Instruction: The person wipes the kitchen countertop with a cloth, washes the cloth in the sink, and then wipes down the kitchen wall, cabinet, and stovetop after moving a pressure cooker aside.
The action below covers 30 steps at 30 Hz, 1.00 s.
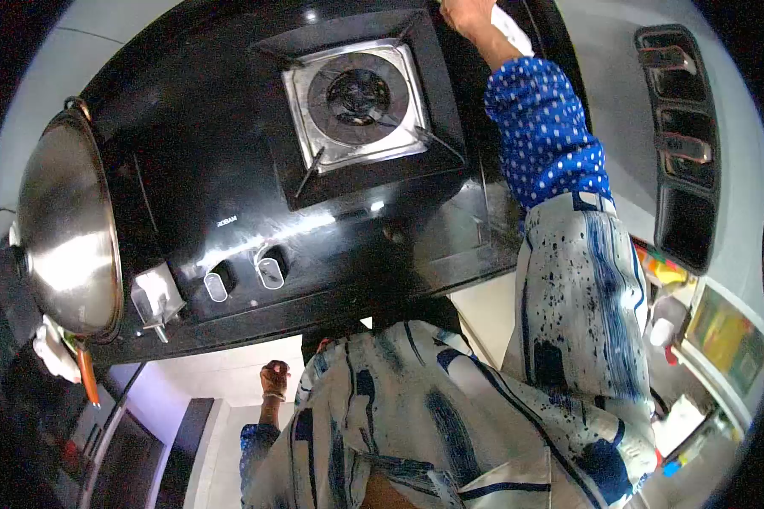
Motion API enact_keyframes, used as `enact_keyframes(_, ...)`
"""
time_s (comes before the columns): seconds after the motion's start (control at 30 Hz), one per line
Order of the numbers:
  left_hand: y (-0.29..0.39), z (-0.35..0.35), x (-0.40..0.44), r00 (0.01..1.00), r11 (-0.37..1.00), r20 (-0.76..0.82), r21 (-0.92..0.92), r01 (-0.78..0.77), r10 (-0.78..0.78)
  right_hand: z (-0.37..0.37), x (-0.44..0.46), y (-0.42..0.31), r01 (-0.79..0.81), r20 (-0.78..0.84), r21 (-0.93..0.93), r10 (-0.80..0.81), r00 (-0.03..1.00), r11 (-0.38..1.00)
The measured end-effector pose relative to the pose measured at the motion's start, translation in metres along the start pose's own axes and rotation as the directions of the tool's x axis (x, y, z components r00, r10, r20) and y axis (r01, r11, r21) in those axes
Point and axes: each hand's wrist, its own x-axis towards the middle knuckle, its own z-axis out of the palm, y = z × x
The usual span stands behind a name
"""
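Observation:
My right hand [469,15] is at the top edge, partly cut off, with its fingers closed on a white cloth [511,32] that shows beside the wrist. It is on the far right part of the black stove top [229,170], beyond the burner [356,97] with its square metal tray. My left hand [274,378] is a closed fist below the stove's front edge, touching nothing, with nothing visible in it.
A large metal wok or lid [72,229] stands at the left, near an orange handle [87,373] and a small metal piece [157,294]. Two knobs [270,270] sit at the stove's front. A dark rack [683,148] is on the right, above colourful items on shelves.

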Motion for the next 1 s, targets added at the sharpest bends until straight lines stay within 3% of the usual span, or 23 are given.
enact_keyframes(0.1,0.015,0.006,-0.012,0.996,0.972,-0.041,0.225,-0.070,0.082,0.013,0.002,-0.001,0.029,-0.081,0.045,-0.026,0.996,0.999)
enact_keyframes(0.17,0.045,0.020,-0.019,0.992,0.992,0.002,-0.009,-0.125,0.125,-0.010,-0.026,0.001,0.080,0.066,0.059,-0.084,0.994,0.995)
enact_keyframes(0.23,0.023,0.004,0.001,0.992,0.994,0.057,-0.015,-0.111,0.112,-0.016,-0.079,0.008,0.097,0.010,0.199,-0.100,0.995,0.975)
enact_keyframes(0.3,0.007,-0.006,0.022,0.986,0.986,0.096,-0.119,-0.121,0.133,-0.015,-0.139,0.019,0.231,-0.009,-0.026,-0.232,0.973,0.972)
enact_keyframes(0.33,0.030,0.004,0.018,0.989,0.983,0.056,0.114,-0.144,0.138,-0.029,-0.172,0.013,0.193,0.069,-0.028,-0.191,0.979,0.981)
enact_keyframes(0.37,0.029,0.001,0.028,0.999,0.979,0.052,-0.201,0.016,-0.006,-0.048,-0.208,0.003,0.150,0.138,-0.036,-0.144,0.980,0.988)
enact_keyframes(0.43,0.009,-0.017,0.051,0.978,0.883,0.202,-0.448,0.141,-0.054,-0.072,-0.275,-0.010,0.049,0.222,0.058,-0.061,0.973,0.997)
enact_keyframes(0.47,0.031,-0.006,0.041,0.986,0.945,0.100,0.287,-0.156,0.132,-0.078,-0.310,-0.013,0.034,0.243,-0.001,-0.033,0.969,0.999)
enact_keyframes(0.5,0.011,-0.018,0.058,0.990,0.990,0.139,0.137,-0.023,0.003,-0.084,-0.340,-0.018,0.021,0.266,-0.057,-0.005,0.964,0.998)
enact_keyframes(0.53,-0.012,-0.031,0.076,0.976,0.992,0.176,-0.002,0.128,-0.126,-0.103,-0.364,-0.029,-0.032,0.256,0.002,0.030,0.966,0.999)
enact_keyframes(0.57,-0.011,-0.029,0.071,0.983,0.998,0.175,0.003,0.062,-0.062,-0.114,-0.377,-0.035,-0.079,0.246,0.068,0.061,0.967,0.995)
enact_keyframes(0.63,-0.008,-0.023,0.060,0.983,0.998,0.170,0.015,-0.069,0.066,-0.103,-0.375,-0.027,-0.087,0.195,0.120,0.062,0.979,0.989)
enact_keyframes(0.7,-0.004,-0.023,0.045,0.987,0.981,0.153,0.178,-0.071,0.044,-0.070,-0.353,-0.011,-0.110,0.066,0.283,0.095,0.993,0.953)
enact_keyframes(0.77,0.021,-0.010,0.018,0.974,0.922,0.131,0.321,-0.219,0.186,-0.064,-0.285,-0.010,0.004,-0.052,0.107,0.001,0.999,0.994)
enact_keyframes(0.83,0.021,-0.016,0.010,0.984,0.948,0.090,0.267,-0.172,0.153,-0.038,-0.215,0.009,0.086,-0.126,0.134,-0.069,0.990,0.987)
enact_keyframes(0.9,0.015,-0.029,0.004,0.990,0.961,0.083,0.245,-0.128,0.111,-0.026,-0.150,0.008,-0.022,-0.163,0.003,0.022,0.986,1.000)
enact_keyframes(1.0,0.009,-0.035,0.012,0.990,0.983,0.021,0.120,-0.141,0.139,-0.004,-0.090,0.030,-0.018,-0.017,0.017,0.018,1.000,1.000)
